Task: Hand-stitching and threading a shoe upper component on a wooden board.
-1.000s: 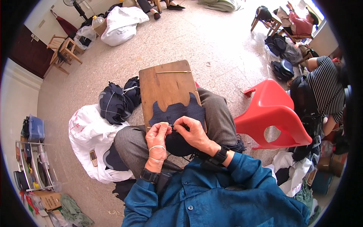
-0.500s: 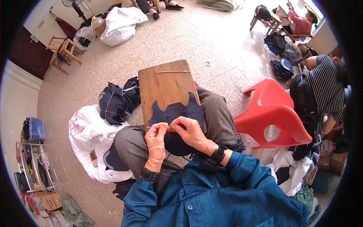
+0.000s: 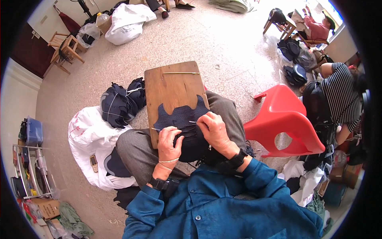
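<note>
A navy textured fabric piece (image 3: 175, 116) with two upright points lies over the near end of a wooden board (image 3: 171, 89) on my lap. My right hand (image 3: 217, 132) pinches a thin pale rod (image 3: 193, 122), which points left over the fabric. My left hand (image 3: 169, 144) is curled at the fabric's left near side. A second short pale rod (image 3: 156, 129) juts out left of its fingers and appears held by them. Between the hands, the near part of the fabric shows dark loose strands or slits. A thin yellowish stick (image 3: 181, 73) rests across the far end of the board.
Tied bundles of dark pieces (image 3: 119, 103) and a white sack (image 3: 89, 139) with a phone (image 3: 94, 163) lie left of my knee. A red plastic chair (image 3: 284, 119) stands close at my right, near a person in a striped shirt (image 3: 342, 91). A rack (image 3: 34, 171) stands far left.
My hands, pinched together over the fabric before, have moved apart, left and right. A thin pale rod now shows at each hand. The view has shifted slightly.
</note>
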